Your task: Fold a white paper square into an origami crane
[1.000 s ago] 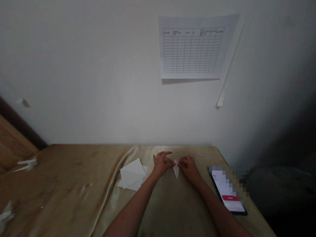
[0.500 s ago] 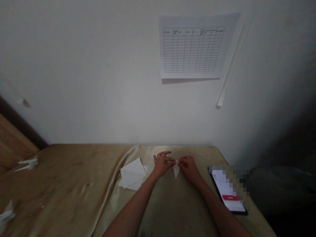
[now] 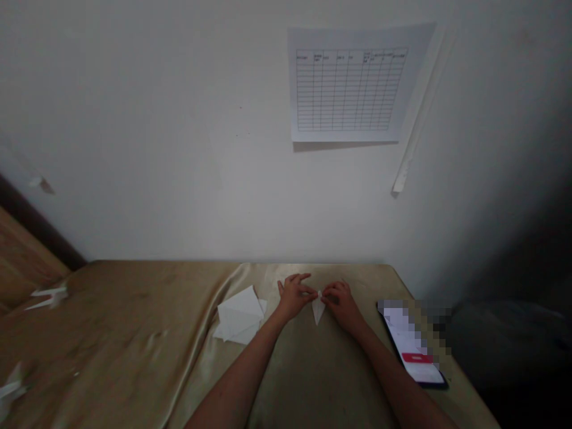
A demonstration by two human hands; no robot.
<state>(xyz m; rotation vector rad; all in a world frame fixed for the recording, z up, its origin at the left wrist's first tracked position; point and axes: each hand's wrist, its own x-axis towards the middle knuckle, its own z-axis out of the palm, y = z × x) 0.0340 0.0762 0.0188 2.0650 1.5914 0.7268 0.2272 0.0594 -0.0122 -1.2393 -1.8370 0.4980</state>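
**Two Hands Pinch a Small Folded Paper**

I see the cloth-covered table (image 3: 295,381); everything below is placed from the folded paper (image 3: 318,310). Right of it lies the phone (image 3: 413,348), left of it the paper stack (image 3: 241,316). My left hand (image 3: 295,297) and right hand (image 3: 342,302) grasp its upper end from either side, fingertips nearly meeting.

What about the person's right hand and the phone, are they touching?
Apart: the head view shows a strip of tan cloth between the right hand and the phone.
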